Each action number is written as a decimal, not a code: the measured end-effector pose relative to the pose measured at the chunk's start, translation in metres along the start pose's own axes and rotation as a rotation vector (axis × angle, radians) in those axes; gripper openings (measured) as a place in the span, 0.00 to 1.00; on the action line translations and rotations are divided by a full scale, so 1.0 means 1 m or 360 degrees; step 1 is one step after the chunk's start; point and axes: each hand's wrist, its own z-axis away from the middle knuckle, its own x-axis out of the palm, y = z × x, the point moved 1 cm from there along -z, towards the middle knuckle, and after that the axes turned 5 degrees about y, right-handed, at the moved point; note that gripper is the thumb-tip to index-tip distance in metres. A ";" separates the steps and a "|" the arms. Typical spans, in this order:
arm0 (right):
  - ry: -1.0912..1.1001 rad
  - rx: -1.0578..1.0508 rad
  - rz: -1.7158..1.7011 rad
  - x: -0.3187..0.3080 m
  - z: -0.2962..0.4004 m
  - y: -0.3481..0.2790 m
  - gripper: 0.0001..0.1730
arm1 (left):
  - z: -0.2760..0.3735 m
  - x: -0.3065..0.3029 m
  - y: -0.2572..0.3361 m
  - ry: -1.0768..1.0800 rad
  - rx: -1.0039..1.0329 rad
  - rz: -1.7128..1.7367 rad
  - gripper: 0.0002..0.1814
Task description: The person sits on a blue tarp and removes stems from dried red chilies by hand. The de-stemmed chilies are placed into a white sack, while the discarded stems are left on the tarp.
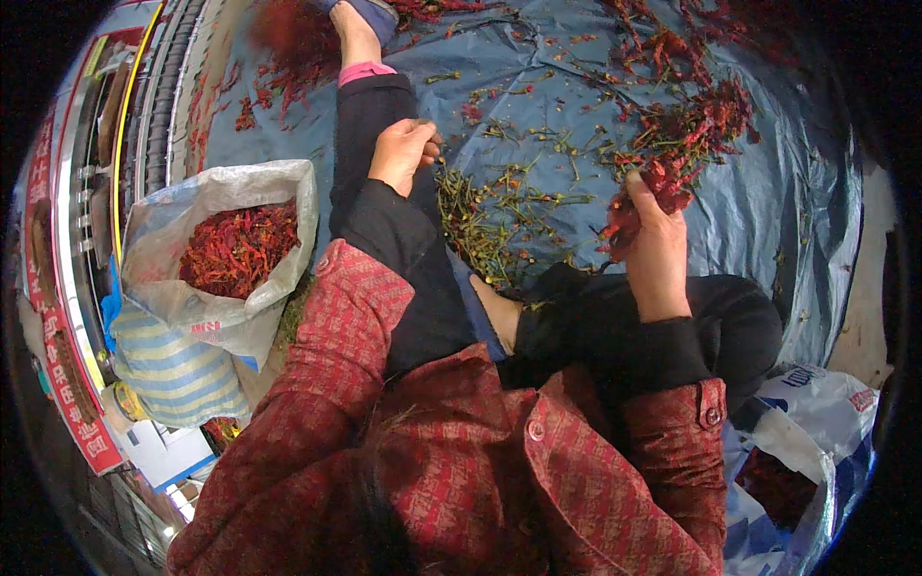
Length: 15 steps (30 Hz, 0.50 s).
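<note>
My right hand (657,248) grips a bunch of dried red chili peppers (666,186), some sticking out on both sides of the fist. Over my outstretched leg, my left hand (405,153) has its fingers curled in against the thumb; I see no pepper in it. Just below and right of that hand lies a pile of green chili stems (486,223). More dried red chilies (720,108) with stalks lie beyond my right hand. Everything rests on a blue tarpaulin (497,140).
On the left stands an open white woven sack (292,277) with red chilies (241,248) inside. Behind it is a striped woven sack (180,374). A white and blue plastic bag (807,403) with dark red contents sits at right. My leg (374,129) stretches forward, near more chilies (288,86).
</note>
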 end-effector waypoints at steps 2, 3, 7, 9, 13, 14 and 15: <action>-0.0018 0.0039 -0.0122 0.000 0.000 0.003 0.08 | 0.005 0.003 0.002 -0.0126 0.0026 0.0089 0.09; -0.0030 0.0064 -0.0113 0.001 0.002 0.003 0.07 | 0.011 0.010 0.001 -0.0195 0.0025 0.0136 0.09; -0.0040 0.0127 -0.0049 0.004 0.004 0.003 0.07 | 0.024 0.044 0.006 -0.0405 0.0216 -0.0088 0.09; -0.0032 0.0093 0.0015 0.001 0.003 0.002 0.08 | 0.009 0.047 0.003 -0.0290 0.0310 -0.0400 0.09; -0.0022 0.0122 -0.0028 0.004 0.004 0.001 0.09 | -0.022 0.068 0.002 -0.0140 0.0894 -0.0928 0.09; -0.0016 0.0125 -0.0012 0.004 0.004 0.000 0.09 | -0.028 0.078 0.001 -0.0128 0.0982 -0.1096 0.09; -0.0020 0.0131 0.0003 0.005 0.005 -0.001 0.09 | -0.032 0.084 0.002 -0.0105 0.1066 -0.1269 0.09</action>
